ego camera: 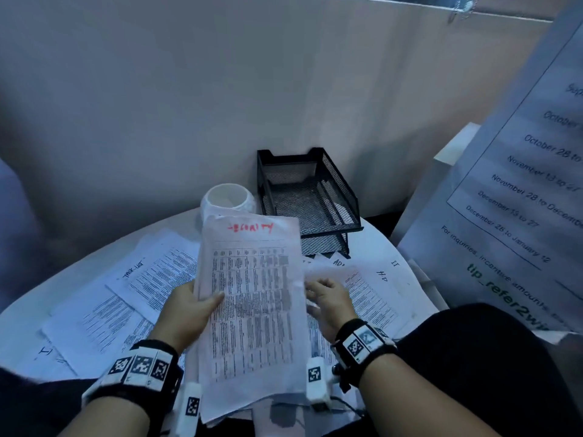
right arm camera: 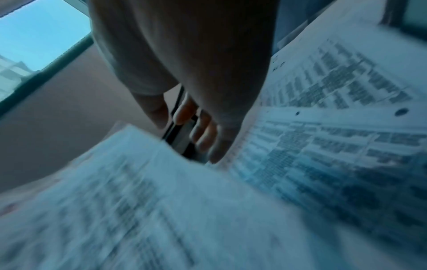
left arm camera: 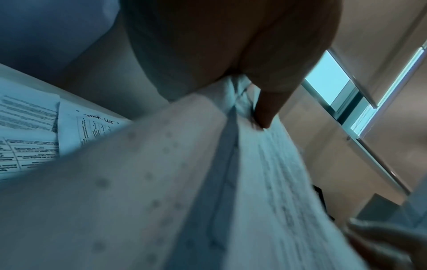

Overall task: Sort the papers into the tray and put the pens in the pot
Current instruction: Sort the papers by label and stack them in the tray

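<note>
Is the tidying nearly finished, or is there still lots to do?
Only just started. The top level of the black tray looks empty and no pens show in the white pot. The left hand holds a stack of papers with red writing on top, while the right hand reaches over loose sheets. Many papers still cover the table.

Looked like an office to me. I saw printed papers (ego camera: pixel 151 279) spread over a round white table (ego camera: pixel 28 313), a black mesh tray (ego camera: pixel 307 197), a white pot (ego camera: pixel 228 198), a dated notice (ego camera: pixel 517 184) at right, and roller blinds (left arm camera: pixel 379 54) over a window.
</note>
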